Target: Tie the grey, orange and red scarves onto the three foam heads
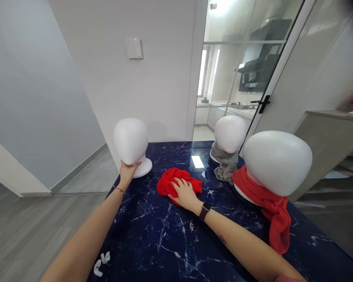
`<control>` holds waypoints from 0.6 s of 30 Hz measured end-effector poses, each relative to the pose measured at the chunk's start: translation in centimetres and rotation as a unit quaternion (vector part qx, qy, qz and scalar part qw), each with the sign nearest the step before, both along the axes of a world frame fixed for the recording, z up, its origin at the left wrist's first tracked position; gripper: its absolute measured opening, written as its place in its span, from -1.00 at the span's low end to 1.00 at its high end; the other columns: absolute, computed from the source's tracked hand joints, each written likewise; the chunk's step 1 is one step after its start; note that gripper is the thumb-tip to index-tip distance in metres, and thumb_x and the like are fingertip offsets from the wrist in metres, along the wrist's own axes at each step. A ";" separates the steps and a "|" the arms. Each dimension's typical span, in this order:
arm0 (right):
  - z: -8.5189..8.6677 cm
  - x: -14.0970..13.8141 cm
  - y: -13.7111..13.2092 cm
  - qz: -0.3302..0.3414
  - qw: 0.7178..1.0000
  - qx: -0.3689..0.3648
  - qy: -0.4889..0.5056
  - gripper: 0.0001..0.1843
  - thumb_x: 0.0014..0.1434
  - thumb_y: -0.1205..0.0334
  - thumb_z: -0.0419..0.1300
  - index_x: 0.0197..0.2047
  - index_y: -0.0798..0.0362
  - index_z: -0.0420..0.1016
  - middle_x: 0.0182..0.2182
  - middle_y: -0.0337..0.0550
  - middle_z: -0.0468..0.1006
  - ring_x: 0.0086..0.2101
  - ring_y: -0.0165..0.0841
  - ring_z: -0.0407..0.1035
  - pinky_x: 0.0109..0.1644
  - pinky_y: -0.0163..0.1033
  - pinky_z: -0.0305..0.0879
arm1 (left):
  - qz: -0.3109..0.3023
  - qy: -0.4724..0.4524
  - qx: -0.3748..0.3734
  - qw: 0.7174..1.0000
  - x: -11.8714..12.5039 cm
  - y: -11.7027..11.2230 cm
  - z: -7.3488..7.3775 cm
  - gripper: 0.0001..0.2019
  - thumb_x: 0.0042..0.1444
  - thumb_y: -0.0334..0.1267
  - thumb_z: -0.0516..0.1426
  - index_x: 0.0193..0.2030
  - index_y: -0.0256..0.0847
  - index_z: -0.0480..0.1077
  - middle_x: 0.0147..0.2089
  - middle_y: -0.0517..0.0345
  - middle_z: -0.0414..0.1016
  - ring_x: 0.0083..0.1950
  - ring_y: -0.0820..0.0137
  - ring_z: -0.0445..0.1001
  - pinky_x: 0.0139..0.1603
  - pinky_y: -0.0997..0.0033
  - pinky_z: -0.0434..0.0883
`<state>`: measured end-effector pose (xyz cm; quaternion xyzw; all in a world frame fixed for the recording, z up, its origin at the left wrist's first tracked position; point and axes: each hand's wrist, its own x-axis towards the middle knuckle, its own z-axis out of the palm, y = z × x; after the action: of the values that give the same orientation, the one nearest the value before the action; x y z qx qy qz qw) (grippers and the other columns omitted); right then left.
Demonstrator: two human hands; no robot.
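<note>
At the left of the table, a bare white mannequin head (130, 139) stands upright on its round base. My left hand (127, 172) is closed around its neck, the thumb across the front and the other fingers mostly hidden behind. A bunched bright red scarf (167, 181) lies on the tabletop in the middle. On top of it rests my right hand (184, 195), fingers spread and lying flat on the cloth. A dark watch is on that wrist.
To the right, one mannequin head (278, 160) wears a red scarf (278, 213) knotted at its neck. Behind it, another mannequin head (230, 133) wears a grey scarf (227, 168). Two small white pieces (101, 263) lie near the left edge of the dark marbled table (170, 250).
</note>
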<state>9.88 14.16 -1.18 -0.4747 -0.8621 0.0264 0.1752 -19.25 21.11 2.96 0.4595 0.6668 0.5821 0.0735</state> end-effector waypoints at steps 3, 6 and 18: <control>0.1 0.2 0.0 -0.011 1.000 0.017 -0.016 -0.51 0.20 0.14 0.07 0.20 -0.03 0.23 0.21 -0.04 0.22 0.10 -0.07 0.11 0.06 0.02 0.14 | 0.005 0.022 0.006 1.000 -0.4 2.0 -0.7 -0.33 -0.25 -0.02 0.33 0.01 -0.28 0.30 0.02 -0.14 0.47 0.03 0.11 0.45 0.03 0.16 0.37; 0.3 0.3 -0.1 -0.010 1.000 0.018 -0.021 -0.47 0.13 0.26 0.10 0.20 -0.02 0.21 0.20 -0.06 0.24 0.08 -0.08 0.11 0.04 -0.01 0.15 | 0.010 0.027 0.015 0.999 -0.9 4.3 -1.0 -0.32 -0.25 -0.01 0.33 0.02 -0.28 0.29 0.02 -0.13 0.47 0.05 0.12 0.44 0.05 0.17 0.37; 0.7 0.3 0.3 0.002 1.000 -0.015 0.010 -0.43 0.09 0.31 0.11 0.20 -0.01 0.22 0.19 -0.08 0.23 0.08 -0.07 0.09 0.09 0.01 0.11 | 0.042 0.040 -0.012 0.998 -2.2 12.8 -1.6 -0.23 -0.31 0.02 0.33 0.05 -0.29 0.24 0.04 -0.17 0.45 0.09 0.05 0.40 0.06 0.11 0.36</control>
<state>10.22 14.44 -0.53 -0.4751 -0.8608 0.0444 0.1769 -21.46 33.91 1.32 0.4532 0.6949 0.5576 0.0275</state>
